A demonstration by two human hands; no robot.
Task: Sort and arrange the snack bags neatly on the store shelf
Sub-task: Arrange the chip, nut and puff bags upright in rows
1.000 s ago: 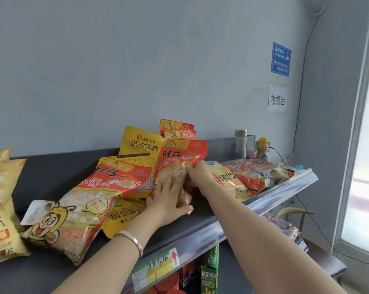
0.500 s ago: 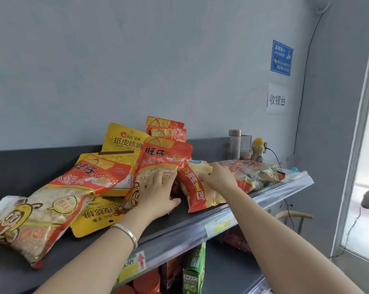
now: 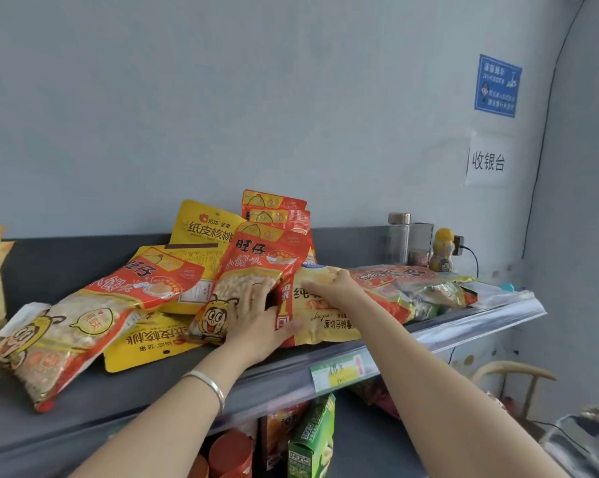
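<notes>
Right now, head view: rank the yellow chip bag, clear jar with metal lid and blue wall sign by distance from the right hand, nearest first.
1. yellow chip bag: directly under the right hand, touching it.
2. clear jar: at the back of the shelf, to the hand's right.
3. blue wall sign: high up at far right, well above the jar.

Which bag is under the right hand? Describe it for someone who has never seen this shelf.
On the dark top shelf, near its front edge, the right hand rests on a chip bag lying flat. Unlike the red bags beside it, it is pale yellow.
</notes>
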